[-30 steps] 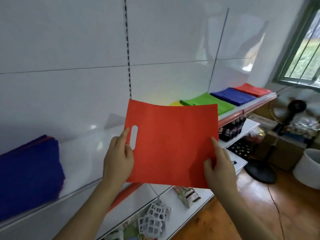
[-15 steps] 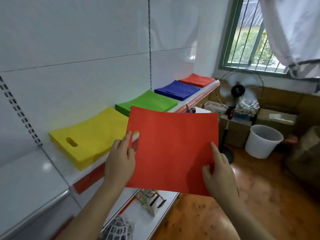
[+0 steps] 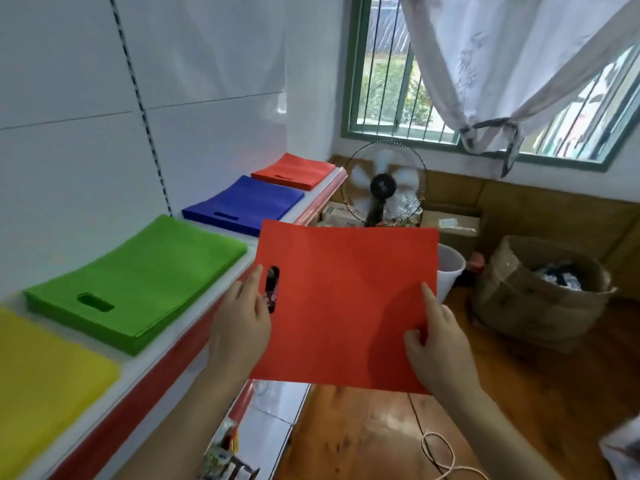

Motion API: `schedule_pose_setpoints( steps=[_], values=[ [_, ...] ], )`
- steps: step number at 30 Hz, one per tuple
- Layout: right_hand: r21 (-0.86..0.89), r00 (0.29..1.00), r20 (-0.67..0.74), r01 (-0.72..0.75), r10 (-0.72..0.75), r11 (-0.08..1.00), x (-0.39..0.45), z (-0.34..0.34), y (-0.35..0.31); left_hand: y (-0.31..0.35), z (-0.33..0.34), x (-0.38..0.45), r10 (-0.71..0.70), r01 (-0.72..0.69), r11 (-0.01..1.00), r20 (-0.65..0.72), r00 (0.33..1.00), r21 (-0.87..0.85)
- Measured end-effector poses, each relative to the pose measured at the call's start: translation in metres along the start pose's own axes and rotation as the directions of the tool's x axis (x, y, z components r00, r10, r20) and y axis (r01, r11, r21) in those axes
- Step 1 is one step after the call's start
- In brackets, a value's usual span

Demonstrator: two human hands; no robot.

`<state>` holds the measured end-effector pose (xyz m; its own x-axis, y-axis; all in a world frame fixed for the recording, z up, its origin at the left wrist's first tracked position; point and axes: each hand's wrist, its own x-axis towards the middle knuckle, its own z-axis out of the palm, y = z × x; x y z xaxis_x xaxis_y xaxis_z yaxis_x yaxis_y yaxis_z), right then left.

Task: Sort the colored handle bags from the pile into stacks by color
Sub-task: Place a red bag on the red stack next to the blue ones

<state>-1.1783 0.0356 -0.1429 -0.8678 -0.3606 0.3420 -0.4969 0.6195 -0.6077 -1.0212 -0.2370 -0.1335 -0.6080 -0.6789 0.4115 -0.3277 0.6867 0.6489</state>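
Above the front edge of the shelf (image 3: 162, 362), a red handle bag (image 3: 346, 306) was held flat in the air by both hands. Left hand (image 3: 239, 327) gripped the edge beside the handle slot, thumb on the near face; its fingers were hidden behind the bag, so their curl could not be read directly. Right hand (image 3: 440, 348) pinched the lower right part of the bag, thumb and one finger laid on the near face, remaining fingers presumably behind.

On the shelf, four stacks lay in a row, from nearest to farthest: yellow stack (image 3: 45, 375), green stack (image 3: 138, 275), blue stack (image 3: 242, 204), red stack (image 3: 294, 170). Stacks lay apart from one another, each flat, slots toward the shelf front on green, blue and red. The held bag was well apart from the red stack and overlapped none of the stacks.

Beyond the shelf end stood a fan (image 3: 383, 183). A white bucket (image 3: 448, 268) showed partly behind the bag, and a brown basket (image 3: 540, 292) sat on the wooden floor. No legible writing or brand marks were seen on bags; the small print on the fan hub was too blurred to read.
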Motion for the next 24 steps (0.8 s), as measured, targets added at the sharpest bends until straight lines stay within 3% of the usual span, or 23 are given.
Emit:
schedule_pose_setpoints(
  steps=[5, 9, 17, 24],
  values=[
    [-0.024, 0.995, -0.038, -0.095, 0.094, 0.995, 0.071, 0.0, 0.05, 0.028, 0.074, 0.069, 0.072, -0.072, 0.997, 0.021, 0.997, -0.005],
    [-0.034, 0.994, -0.07, -0.083, 0.08, 0.996, 0.144, 0.005, 0.099, 0.056, 0.138, 0.125, 0.119, -0.119, 0.993, 0.03, 0.992, -0.006],
    [-0.047, 0.997, -0.041, -0.074, 0.072, 0.996, 0.286, -0.001, 0.174, 0.112, 0.242, 0.22, 0.074, -0.075, 0.997, 0.034, 0.997, 0.03],
    [-0.044, 0.999, 0.02, -0.038, 0.039, 0.998, 0.384, 0.034, 0.207, 0.109, 0.302, 0.288, -0.024, 0.021, 0.998, 0.052, 0.998, 0.059]
  ],
)
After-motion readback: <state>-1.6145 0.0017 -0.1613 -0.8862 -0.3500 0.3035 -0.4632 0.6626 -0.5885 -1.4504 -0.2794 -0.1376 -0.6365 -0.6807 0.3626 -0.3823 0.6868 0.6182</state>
